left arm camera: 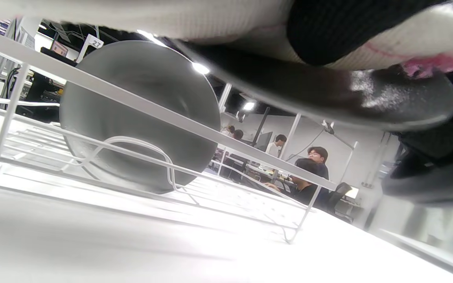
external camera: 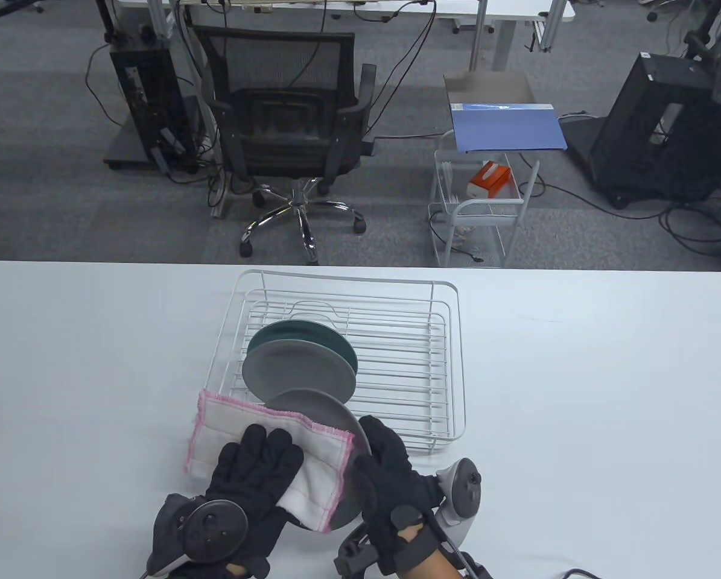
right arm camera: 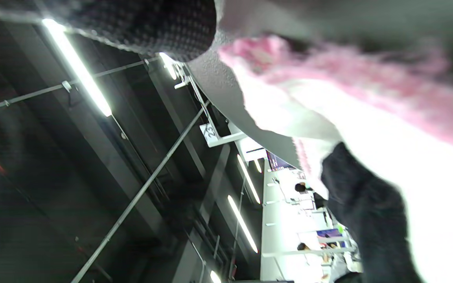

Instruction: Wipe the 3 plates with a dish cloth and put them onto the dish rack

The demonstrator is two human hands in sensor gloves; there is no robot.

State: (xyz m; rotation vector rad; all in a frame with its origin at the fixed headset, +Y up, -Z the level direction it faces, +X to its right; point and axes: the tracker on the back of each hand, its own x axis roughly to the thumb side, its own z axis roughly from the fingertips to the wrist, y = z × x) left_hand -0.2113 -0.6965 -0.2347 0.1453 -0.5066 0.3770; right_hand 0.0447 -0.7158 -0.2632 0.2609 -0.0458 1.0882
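A white wire dish rack (external camera: 451, 362) stands mid-table. In it stand a dark green plate (external camera: 318, 333) and, in front of it, a grey plate (external camera: 300, 371) (left arm camera: 140, 114). A third grey plate (external camera: 327, 410) (left arm camera: 328, 98) is held tilted above the table just in front of the rack. My right hand (external camera: 390, 467) grips its right rim. A white dish cloth with pink edging (external camera: 245, 425) (right arm camera: 368, 129) lies over this plate. My left hand (external camera: 254, 467) holds the cloth against the plate, fingers spread on top, and the thumb (left arm camera: 321, 31) shows beneath the cloth.
The white table (external camera: 607, 392) stretches to either side of the rack. Beyond its far edge stand an office chair (external camera: 294, 126) and a small wire trolley (external camera: 481, 205). People sit at desks in the background of the left wrist view.
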